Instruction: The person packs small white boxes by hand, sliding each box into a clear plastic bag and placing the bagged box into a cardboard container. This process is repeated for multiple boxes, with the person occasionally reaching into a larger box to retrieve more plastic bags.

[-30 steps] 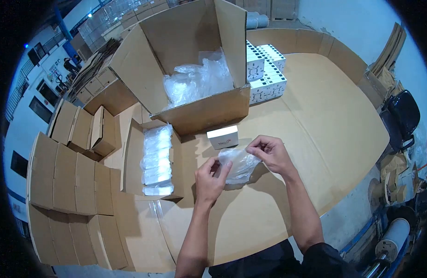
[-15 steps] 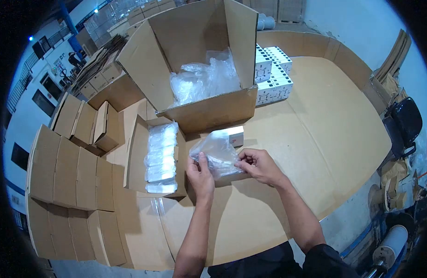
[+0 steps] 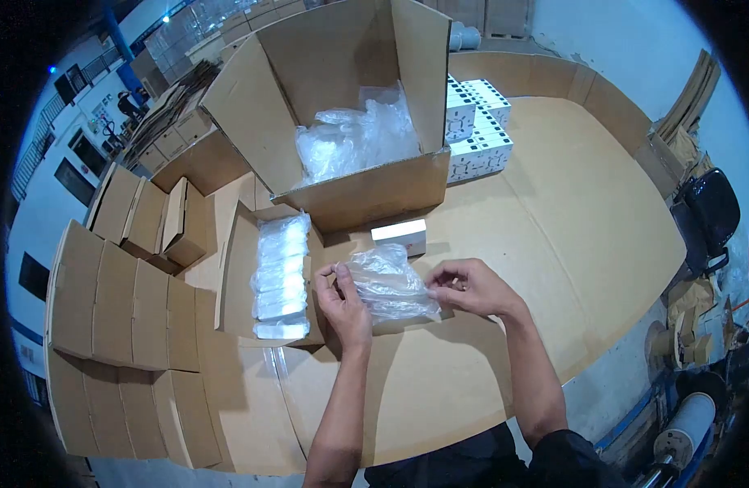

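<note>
A crumpled clear plastic bag (image 3: pixel 389 285) is stretched between my two hands above the table. My left hand (image 3: pixel 345 309) pinches its left edge, thumb up. At its right edge, the thumb and fingers of my right hand (image 3: pixel 465 286) are closed on the plastic. Just behind the bag, a small white box (image 3: pixel 402 236) rests on the table. To the left of my left hand stands an open cardboard tray (image 3: pixel 316 281) with a row of plastic-wrapped white packs (image 3: pixel 281 272) in it.
A tall open carton (image 3: pixel 374 191) at the back holds loose clear bags (image 3: pixel 358 138). Right of it are stacked white printed boxes (image 3: pixel 481 150). Closed brown boxes (image 3: pixel 118 293) line the left side. A black chair (image 3: pixel 707 215) stands beyond the table's right edge.
The bag has been spread wider and lowered, so more of the white box shows behind it. My left hand has shifted slightly left and my right hand slightly right.
</note>
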### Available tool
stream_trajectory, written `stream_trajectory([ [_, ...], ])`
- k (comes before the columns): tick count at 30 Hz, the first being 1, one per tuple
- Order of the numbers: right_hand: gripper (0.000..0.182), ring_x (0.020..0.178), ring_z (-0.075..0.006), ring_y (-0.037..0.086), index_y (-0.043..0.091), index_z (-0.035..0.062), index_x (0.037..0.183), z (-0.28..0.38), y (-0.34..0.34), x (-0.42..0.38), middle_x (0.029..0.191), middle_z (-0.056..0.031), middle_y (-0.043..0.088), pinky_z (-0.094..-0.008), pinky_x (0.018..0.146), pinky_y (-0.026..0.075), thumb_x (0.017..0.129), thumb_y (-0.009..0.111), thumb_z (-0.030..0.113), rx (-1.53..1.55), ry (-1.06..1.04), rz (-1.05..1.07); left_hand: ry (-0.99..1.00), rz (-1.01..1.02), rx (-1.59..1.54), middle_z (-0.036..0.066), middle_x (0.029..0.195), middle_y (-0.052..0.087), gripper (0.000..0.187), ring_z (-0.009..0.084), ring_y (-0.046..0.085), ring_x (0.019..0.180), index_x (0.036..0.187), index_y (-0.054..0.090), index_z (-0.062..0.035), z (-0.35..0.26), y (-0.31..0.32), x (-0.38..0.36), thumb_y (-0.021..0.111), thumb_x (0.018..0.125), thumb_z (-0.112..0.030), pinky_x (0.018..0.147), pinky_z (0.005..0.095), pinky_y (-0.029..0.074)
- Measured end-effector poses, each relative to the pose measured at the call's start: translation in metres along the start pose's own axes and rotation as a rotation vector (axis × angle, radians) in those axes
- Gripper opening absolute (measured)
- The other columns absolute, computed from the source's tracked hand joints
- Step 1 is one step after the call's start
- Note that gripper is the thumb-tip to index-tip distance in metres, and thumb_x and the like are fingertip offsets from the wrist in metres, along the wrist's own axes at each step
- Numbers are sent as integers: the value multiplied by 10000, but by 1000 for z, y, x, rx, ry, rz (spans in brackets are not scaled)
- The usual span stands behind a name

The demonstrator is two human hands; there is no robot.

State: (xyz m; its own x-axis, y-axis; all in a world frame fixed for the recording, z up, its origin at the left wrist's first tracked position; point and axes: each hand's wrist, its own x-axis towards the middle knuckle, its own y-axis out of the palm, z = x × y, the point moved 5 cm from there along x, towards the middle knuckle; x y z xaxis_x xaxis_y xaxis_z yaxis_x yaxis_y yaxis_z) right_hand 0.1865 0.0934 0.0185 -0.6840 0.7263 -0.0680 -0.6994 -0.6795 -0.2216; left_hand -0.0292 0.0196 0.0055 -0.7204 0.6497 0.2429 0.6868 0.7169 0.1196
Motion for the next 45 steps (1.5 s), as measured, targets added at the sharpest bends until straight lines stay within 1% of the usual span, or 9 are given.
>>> stream_trajectory([
  [11, 226, 728, -76, 578, 728, -20, 1031, -6, 14, 16, 836, -17, 678, -253, 655, 480, 983, 674, 194, 238, -82, -458, -36, 301, 7, 40, 852, 694, 394, 39, 582, 668, 1106, 473, -67, -7, 17, -15, 795, 910, -183, 544, 179, 417],
  [20, 257, 614, -37, 490, 663, 13, 977, 9, 15, 8, 723, 45, 576, -246, 531, 391, 1073, 516, 201, 194, -162, -703, -96, 391, -2, 17, 877, 685, 277, 20, 568, 718, 1058, 620, -24, 5, 25, -16, 761, 943, -233, 582, 188, 436],
  [23, 273, 559, -93, 509, 616, 11, 943, 7, 18, 5, 663, -28, 580, -298, 511, 402, 1082, 484, 205, 56, -148, -852, -75, 436, -13, -16, 886, 627, 279, 37, 541, 799, 1009, 618, -36, -1, 31, -21, 673, 1007, -310, 694, 214, 438],
  [25, 227, 564, -328, 636, 587, 1, 1001, 20, 17, 0, 661, -198, 581, -408, 529, 456, 1074, 470, 182, -176, -175, -921, -92, 394, -25, -13, 888, 634, 244, 36, 543, 800, 1036, 624, -30, 4, 30, -20, 655, 1017, -272, 688, 220, 445],
  [29, 202, 617, -422, 653, 574, 10, 1045, 12, 16, 4, 700, -231, 607, -449, 529, 470, 1073, 456, 170, -207, -225, -924, -42, 214, -107, -35, 865, 600, 206, 38, 513, 756, 1077, 625, -36, 1, 29, -17, 585, 1053, -237, 653, 218, 429],
  [31, 209, 516, -269, 587, 579, 7, 1041, 14, 18, 3, 626, -185, 552, -393, 511, 437, 1075, 446, 165, -212, -283, -955, -16, 175, -99, -44, 857, 586, 207, 31, 502, 745, 1079, 622, -41, 2, 26, -15, 576, 1057, -241, 643, 208, 420],
  [38, 140, 496, -276, 591, 566, 8, 1092, 19, 19, 0, 630, -177, 566, -381, 492, 439, 1053, 482, 113, -264, -363, -920, -306, 262, -172, -53, 844, 579, 200, 2, 484, 728, 1057, 630, -57, -3, 27, -20, 575, 1059, -250, 595, 179, 406],
  [40, 121, 650, -394, 695, 542, 36, 1138, 19, 24, 2, 711, -209, 632, -443, 533, 509, 1040, 503, 94, -321, -341, -818, -268, 292, -119, -44, 839, 582, 196, 11, 486, 710, 1037, 631, -60, 2, 25, -17, 575, 1059, -247, 574, 188, 412],
  [45, 105, 616, -383, 685, 537, 31, 1116, 16, 25, 1, 688, -196, 623, -442, 496, 491, 1042, 501, 96, -346, -331, -817, 80, 15, -62, -24, 882, 597, 197, 37, 514, 739, 1037, 628, -47, -7, 14, -7, 558, 1068, -230, 586, 197, 426],
])
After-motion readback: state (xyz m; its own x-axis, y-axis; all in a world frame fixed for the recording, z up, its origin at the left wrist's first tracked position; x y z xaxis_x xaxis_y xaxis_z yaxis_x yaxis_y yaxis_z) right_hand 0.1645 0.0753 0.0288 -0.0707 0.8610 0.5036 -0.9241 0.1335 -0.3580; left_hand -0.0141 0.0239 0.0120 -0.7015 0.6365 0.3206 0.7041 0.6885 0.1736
